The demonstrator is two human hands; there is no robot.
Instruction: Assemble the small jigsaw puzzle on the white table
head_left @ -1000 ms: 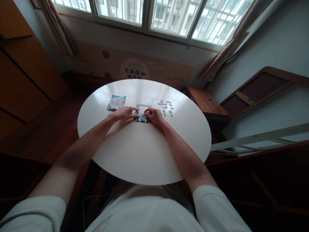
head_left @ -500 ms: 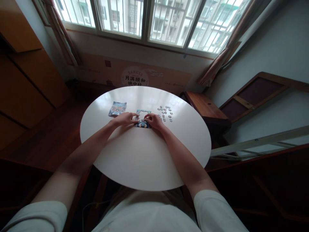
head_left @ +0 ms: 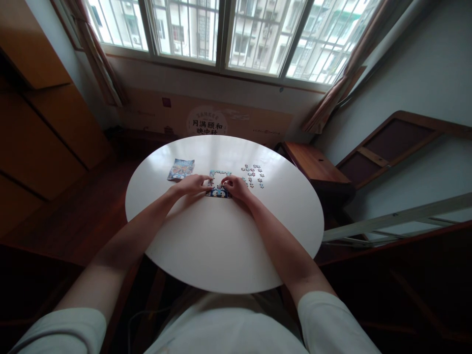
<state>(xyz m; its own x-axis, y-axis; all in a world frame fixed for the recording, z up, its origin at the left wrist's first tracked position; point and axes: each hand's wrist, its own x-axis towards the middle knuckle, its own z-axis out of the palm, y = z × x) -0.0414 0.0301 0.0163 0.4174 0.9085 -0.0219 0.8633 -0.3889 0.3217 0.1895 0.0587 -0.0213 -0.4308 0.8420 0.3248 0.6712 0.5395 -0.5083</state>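
A partly joined jigsaw puzzle (head_left: 219, 193) lies on the white table, its frame-like border and lower part filled, with white tabletop showing through the middle. My left hand (head_left: 195, 184) rests at its left edge, thumb and fingers apart. Over the right side of the puzzle, my right hand (head_left: 235, 186) pinches a small puzzle piece, mostly hidden by the fingertips. Several loose puzzle pieces (head_left: 251, 173) lie in rough rows just right of my right hand. A blue picture sheet or packet (head_left: 182, 169) lies beyond my left hand.
The oval white table (head_left: 221, 246) stands close in front of my body. A wooden side table (head_left: 309, 162) is behind it at the right. A barred window (head_left: 217, 34) and a banner (head_left: 250, 115) are at the back, and a wooden cabinet (head_left: 40, 132) stands at the left.
The view has shifted slightly. Both hands stay at the puzzle, and my right hand's pinching fingers have moved only a little over the gap.
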